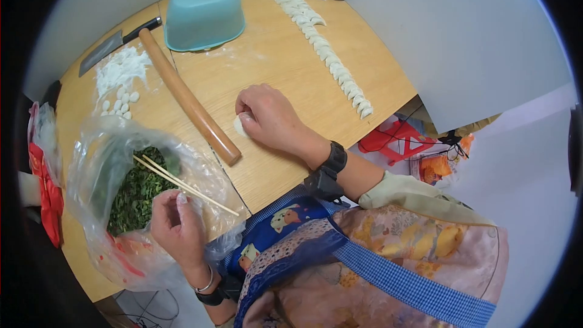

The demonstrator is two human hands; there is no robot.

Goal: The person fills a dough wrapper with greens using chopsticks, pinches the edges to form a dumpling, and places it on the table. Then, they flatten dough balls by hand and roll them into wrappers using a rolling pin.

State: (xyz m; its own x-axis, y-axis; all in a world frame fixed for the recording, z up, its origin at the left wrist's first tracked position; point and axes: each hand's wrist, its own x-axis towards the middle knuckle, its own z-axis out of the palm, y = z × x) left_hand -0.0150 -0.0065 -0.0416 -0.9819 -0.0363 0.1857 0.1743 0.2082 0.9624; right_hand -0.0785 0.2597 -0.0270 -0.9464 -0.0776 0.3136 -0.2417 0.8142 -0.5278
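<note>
**A:** Biggest thing first: we're at a light wooden bench (285, 79), dusted with flour. On its near left corner sits a crinkly clear plastic bag (109, 164) holding chopped green filling (136, 197), with a pair of thin wooden chopsticks (182, 185) laid across its mouth.

**B:** Yep, and an upturned teal plastic basin (204, 12) sits at the far side. A long wooden rolling pin (188, 103) lies diagonally between the basin and the bag. A curved row of folded white dumplings (331, 54) runs down the right side of the bench.

**A:** Our right hand (270, 115) rests palm down just right of the pin's near end, fingers curled over a small white piece of dough (241, 126). Only its edge peeks out.

**B:** Our left hand (176, 225) hangs at the bag's near rim, fingers loosely half-open with nothing in them, tips close to the chopsticks.

**A:** Smaller stuff: a cleaver with a black handle (115, 42) at the far left edge, next to a white flour pile (121, 67) and small dough lumps (121, 104).
</note>
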